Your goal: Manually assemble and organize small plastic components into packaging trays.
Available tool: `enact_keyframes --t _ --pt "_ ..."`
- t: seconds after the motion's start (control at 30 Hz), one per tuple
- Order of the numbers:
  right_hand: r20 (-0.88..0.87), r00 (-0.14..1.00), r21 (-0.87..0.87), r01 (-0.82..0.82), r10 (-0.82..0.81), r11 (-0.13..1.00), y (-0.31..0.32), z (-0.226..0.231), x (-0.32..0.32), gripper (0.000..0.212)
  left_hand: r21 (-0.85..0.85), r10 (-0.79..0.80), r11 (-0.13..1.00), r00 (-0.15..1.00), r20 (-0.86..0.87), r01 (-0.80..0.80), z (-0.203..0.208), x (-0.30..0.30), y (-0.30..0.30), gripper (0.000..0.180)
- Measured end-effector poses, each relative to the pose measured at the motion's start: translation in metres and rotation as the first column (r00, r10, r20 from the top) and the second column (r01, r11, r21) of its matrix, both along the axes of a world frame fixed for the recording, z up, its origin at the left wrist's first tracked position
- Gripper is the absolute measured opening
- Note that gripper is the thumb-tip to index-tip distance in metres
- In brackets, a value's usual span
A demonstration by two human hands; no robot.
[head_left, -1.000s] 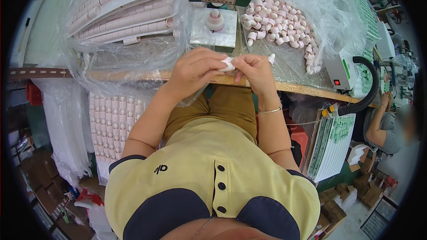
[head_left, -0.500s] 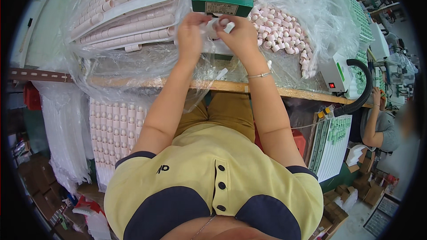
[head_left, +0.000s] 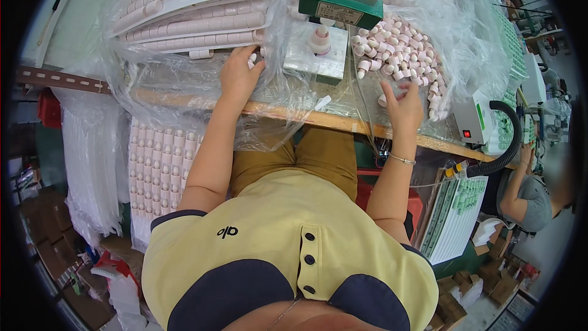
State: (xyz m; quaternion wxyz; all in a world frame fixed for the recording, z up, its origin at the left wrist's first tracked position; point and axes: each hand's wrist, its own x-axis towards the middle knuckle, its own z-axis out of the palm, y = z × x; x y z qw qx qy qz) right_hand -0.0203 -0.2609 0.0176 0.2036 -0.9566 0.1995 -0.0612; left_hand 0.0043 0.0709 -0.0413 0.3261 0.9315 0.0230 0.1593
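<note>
My left hand [head_left: 240, 76] is at the front of the stacked trays, its thumb and fingers closed on a small white cap-like piece [head_left: 252, 59]. My right hand [head_left: 404, 107] reaches down at the near side of a heap of pale pink capped pieces [head_left: 392, 43]. Its thumb and fingers are apart, and a loose pink piece [head_left: 383, 100] lies by the thumb. Between my hands, a pink piece [head_left: 320, 41] stands upright on the metal base [head_left: 306, 64] of a press, below its green head [head_left: 340, 6].
Trays of pink cylinders [head_left: 202, 27] are stacked at the left, wrapped in clear plastic. A white box with a red switch [head_left: 468, 113] and a black hose [head_left: 511, 129] stand at the right. The bench's wooden edge [head_left: 294, 115] runs before me. Another person [head_left: 527, 199] sits far right.
My hands have parted from beneath the press head: the left went to the tray stack, the right to the heap. The press base and the upright pink piece now show.
</note>
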Motion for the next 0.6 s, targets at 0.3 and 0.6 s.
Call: enact_keyframes --t 0.3,0.6 --pt "-0.086 0.976 0.091 -0.19 0.198 0.977 -0.027 -0.042 -0.003 0.049 -0.098 0.159 0.982 0.986 -0.054 -0.163 -0.014 0.019 -0.012 0.03" --pt "-0.118 0.977 0.144 -0.162 0.18 0.976 -0.032 -0.043 0.015 0.043 -0.172 0.128 0.975 0.989 -0.078 -0.14 -0.004 0.005 -0.009 0.031"
